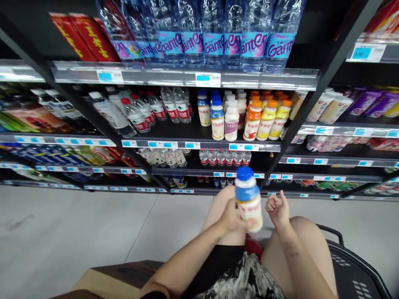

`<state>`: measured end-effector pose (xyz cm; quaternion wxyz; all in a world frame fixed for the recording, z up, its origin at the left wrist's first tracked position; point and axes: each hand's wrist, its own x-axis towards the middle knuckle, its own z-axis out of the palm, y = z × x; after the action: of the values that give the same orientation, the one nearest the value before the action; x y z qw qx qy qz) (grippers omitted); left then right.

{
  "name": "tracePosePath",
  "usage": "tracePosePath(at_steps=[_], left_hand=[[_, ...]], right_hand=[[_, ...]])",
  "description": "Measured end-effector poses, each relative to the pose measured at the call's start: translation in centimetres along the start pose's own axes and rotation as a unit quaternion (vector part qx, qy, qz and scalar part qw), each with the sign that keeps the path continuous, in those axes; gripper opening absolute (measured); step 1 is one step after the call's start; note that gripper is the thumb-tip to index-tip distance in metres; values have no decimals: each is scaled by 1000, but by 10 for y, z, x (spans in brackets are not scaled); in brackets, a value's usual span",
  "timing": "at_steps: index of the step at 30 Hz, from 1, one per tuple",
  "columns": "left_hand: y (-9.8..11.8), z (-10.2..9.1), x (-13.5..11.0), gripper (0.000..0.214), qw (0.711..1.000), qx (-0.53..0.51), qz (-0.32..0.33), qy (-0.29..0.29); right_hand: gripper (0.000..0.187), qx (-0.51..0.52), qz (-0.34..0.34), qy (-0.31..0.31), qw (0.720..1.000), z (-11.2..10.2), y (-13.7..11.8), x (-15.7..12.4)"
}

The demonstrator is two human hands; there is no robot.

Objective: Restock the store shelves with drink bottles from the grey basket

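My left hand is wrapped round a white plastic drink bottle with a blue cap and blue upper label, held upright over my knees. Its label print is blurred. To the right of the bottle, my right hand hangs in the air, fingers loosely curled and thumb raised, touching nothing I can see. On the shelf in front stand similar bottles: a blue-capped one, a white-capped one and several with orange caps, one of them an orange-labelled bottle.
Large water bottles line the upper shelf, beside red packages. Small red-capped bottles stand left on the middle shelf. A cardboard box lies at my lower left. A black basket is at my right, on the grey floor.
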<state>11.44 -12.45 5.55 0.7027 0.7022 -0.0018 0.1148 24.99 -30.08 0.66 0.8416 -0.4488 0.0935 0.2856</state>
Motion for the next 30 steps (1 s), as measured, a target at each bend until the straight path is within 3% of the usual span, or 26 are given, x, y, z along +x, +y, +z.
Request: tracePosePath(at_steps=[3,6,8,10,14,21,27,30], left_hand=[[23,-64,43,61,972,57,90,211],[47,-138,91,67,880,200,183,390],[61,-186,119,61,819,312,230,422],[71,-225,143,61,804,359,227,417],[73,-271,177,59,858,278,119,414],[54,-293,212,56,907,202,81,360],[58,-305,230,74,964,159,31,212],[68,-313,235,72,979,160,-1,125]], right_hand=[[59,8,17,-2,1000,4,6,4],[57,16,32,-8,999,4,9,6],[56,21,31,-4,999,2,11,8],[55,27,26,0,999,-1,13,10],[56,37,25,14,999,-4,18,18],[57,23,36,28,999,-6,31,33],[57,4,32,24,999,-8,33,45],[55,2,27,11,1000,-11,30,51]])
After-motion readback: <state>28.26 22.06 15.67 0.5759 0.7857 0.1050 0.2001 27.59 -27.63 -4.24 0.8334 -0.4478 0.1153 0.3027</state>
